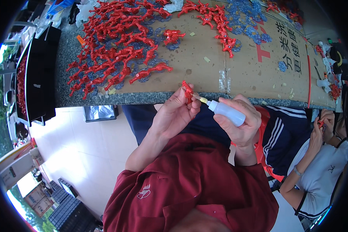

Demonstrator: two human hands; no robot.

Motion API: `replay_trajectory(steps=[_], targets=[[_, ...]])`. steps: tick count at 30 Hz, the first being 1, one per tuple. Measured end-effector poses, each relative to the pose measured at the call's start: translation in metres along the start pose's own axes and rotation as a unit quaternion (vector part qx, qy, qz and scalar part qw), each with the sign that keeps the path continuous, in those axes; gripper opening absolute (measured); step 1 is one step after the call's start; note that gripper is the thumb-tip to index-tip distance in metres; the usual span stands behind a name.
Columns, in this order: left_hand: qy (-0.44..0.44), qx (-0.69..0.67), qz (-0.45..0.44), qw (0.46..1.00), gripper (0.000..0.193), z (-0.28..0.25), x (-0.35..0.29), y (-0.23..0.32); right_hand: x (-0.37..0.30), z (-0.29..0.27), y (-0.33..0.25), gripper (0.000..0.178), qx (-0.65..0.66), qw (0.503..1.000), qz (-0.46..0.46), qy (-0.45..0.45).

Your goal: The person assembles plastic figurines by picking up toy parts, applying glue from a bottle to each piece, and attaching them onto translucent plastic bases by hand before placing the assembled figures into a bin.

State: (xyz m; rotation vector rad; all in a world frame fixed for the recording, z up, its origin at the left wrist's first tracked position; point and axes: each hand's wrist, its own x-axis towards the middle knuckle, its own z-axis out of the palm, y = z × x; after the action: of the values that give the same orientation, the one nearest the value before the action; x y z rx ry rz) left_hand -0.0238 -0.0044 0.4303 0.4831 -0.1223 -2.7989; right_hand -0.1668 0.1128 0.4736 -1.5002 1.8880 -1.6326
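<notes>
Between the thumb and fingers of my left hand [176, 110] is a small red plastic figure [188, 92], held upright just off the table's front edge. My right hand [241, 120] is wrapped round a translucent white squeeze bottle [230, 113]. The bottle's narrow yellowish nozzle [202, 99] points left, and its tip is at the red figure; whether it touches I cannot tell. Beyond my hands, many similar red figures [116, 54] lie in a dense spread at the left of the table, with clear bluish plastic pieces [158, 34] under and among them.
Flattened cardboard [197, 75] covers the stone-topped table. A row of red figures [224, 33] and a pile of bluish pieces [245, 19] lie farther back. At the left stands a black tray [38, 77] of red parts. A co-worker [317, 154] sits close on my right, handling a red piece.
</notes>
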Motion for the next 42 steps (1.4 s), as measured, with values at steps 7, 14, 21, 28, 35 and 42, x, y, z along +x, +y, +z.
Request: replay_trajectory(steps=[7, 14, 21, 28, 35, 42], targets=[[0.018, 0.014, -0.002, 1.0, 0.024, 0.002, 0.001, 0.001, 0.0, 0.001, 0.002, 0.033, 0.0, 1.0, 0.002, -0.017], [-0.02, 0.004, -0.002, 1.0, 0.027, 0.001, 0.001, 0.001, 0.003, -0.003, 0.013, 0.034, 0.091, 0.989, 0.104, 0.055], [-0.043, 0.017, -0.006, 0.999, 0.032, 0.0, 0.001, 0.0, 0.038, 0.041, 0.044, 0.03, 0.149, 0.971, 0.178, 0.064], [-0.01, 0.038, -0.001, 0.999, 0.032, -0.005, -0.001, 0.0, 0.047, 0.035, 0.04, 0.029, 0.06, 0.99, 0.122, 0.028], [-0.033, 0.047, -0.019, 0.998, 0.03, 0.006, 0.002, -0.006, 0.073, -0.02, 0.074, 0.029, -0.303, 0.95, 0.03, 0.076], [-0.034, 0.078, -0.017, 0.996, 0.027, 0.006, 0.002, -0.01, 0.065, -0.031, 0.065, 0.03, -0.2, 0.964, 0.167, 0.043]])
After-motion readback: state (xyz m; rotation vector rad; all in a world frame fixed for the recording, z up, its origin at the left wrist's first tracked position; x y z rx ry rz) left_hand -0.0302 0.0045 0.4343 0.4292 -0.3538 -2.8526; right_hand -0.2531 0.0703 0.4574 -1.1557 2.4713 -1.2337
